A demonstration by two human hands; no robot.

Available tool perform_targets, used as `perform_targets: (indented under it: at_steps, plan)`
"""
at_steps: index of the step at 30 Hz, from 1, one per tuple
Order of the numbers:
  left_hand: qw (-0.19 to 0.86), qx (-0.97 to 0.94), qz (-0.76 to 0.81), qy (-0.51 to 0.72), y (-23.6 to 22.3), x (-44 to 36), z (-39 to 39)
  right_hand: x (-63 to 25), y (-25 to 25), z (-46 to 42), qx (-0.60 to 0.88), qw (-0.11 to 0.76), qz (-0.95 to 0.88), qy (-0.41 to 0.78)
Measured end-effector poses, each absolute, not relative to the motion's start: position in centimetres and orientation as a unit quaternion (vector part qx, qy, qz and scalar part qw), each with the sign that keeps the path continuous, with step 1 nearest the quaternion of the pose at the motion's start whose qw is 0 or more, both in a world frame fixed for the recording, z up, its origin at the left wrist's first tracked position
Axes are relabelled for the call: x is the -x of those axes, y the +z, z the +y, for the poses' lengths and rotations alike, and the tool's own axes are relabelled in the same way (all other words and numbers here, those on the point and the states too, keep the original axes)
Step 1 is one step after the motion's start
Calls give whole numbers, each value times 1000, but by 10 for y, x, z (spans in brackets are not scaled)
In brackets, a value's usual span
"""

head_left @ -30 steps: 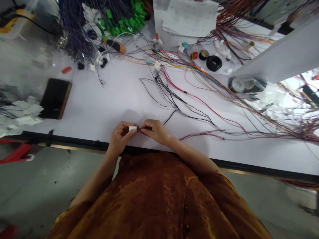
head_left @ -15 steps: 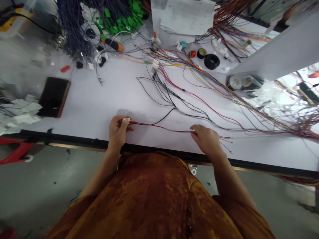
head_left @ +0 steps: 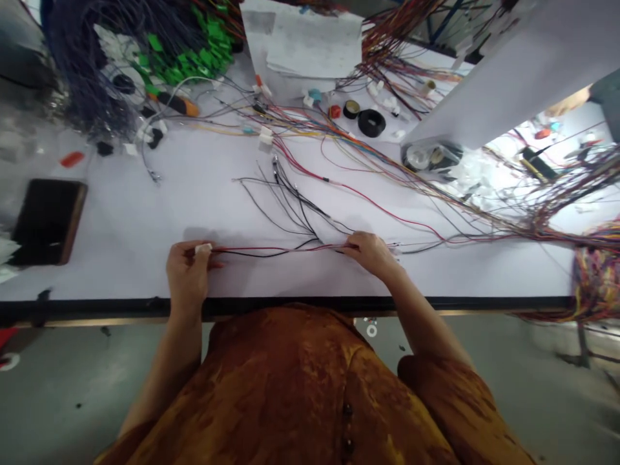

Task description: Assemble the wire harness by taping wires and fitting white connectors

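Note:
Near the table's front edge, my left hand [head_left: 188,274] is closed on a small white connector [head_left: 204,248]. Red and black wires [head_left: 261,249] run from the connector to the right, nearly straight across the white table. My right hand [head_left: 371,254] is closed around these wires, its fingers pinching them; some wire ends show just past it. A black wire branches into several thin black wires [head_left: 300,226] that fan out above, between my hands. Farther back a second white connector [head_left: 266,135] lies with red wires leading right.
A dark phone [head_left: 47,221] lies at the left. Behind are green connectors [head_left: 186,61] on dark wires, papers [head_left: 314,45], rolls of black tape [head_left: 371,123] and a screwdriver [head_left: 177,103]. A long wire bundle [head_left: 436,184] crosses to the right, below a white slanted panel [head_left: 498,77].
The camera view has turned and shifted. My right hand has moved along the wires toward the black branch, closer to my left hand, which still holds the connector.

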State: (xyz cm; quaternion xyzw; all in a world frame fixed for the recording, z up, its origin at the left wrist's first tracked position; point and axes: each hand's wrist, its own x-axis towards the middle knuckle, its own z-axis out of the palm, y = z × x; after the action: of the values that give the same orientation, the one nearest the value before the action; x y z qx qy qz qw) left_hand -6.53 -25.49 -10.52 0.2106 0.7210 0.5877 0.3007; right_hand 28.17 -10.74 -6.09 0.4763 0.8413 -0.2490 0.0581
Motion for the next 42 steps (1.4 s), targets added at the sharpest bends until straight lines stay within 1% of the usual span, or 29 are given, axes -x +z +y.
perform_targets:
  at_steps: [3,6,9,11,12,14,16,18,20,23,26,30,32,34,36,37,39,42]
  plan:
    - [273,-249,758,537,-102,67,-255,-300,-65,-114,-470,30,844,-258]
    - [167,-343,812,442,-103,73,-258,-318,-71,-113,-490,20,828,-272]
    - [35,-480,811,332,-105,76,-259,-330,-70,-113,-515,14,813,-272]
    - [-16,-541,780,314,-105,72,-258,-333,-64,-114,-506,8,815,-282]
    - [-21,-568,759,317,-105,68,-258,-331,-60,-114,-496,-4,822,-282]
    - [18,-628,714,309,-107,57,-256,-323,-55,-108,-470,-53,840,-266]
    - [75,-668,686,279,-112,48,-254,-307,-56,-91,-445,-120,854,-240]
    - [96,-674,686,256,-117,43,-254,-282,-64,-65,-443,-168,856,-208]
    - [98,-671,690,253,-121,43,-256,-253,-77,-35,-478,-176,844,-170]
    - [133,-678,676,257,-117,47,-260,-214,-92,2,-535,-149,820,-143]
    - [198,-648,676,290,-102,50,-260,-199,-95,14,-530,-147,813,-192]
    - [297,-528,679,414,-72,46,-238,-213,-87,-4,-483,-204,789,-319]
    - [396,-447,663,452,-61,40,-213,-223,-80,-19,-459,-227,781,-357]
    - [531,-367,604,468,-57,34,-180,-230,-70,-32,-446,-240,776,-375]
    - [652,-265,530,473,-62,30,-144,-234,-59,-45,-442,-239,767,-398]
    - [684,-207,508,481,-66,29,-127,-236,-53,-51,-439,-231,763,-415]
    - [711,-113,472,509,-75,31,-98,-242,-41,-63,-422,-199,762,-450]
    - [713,-86,417,557,-83,44,-72,-251,-31,-77,-394,-153,772,-475]
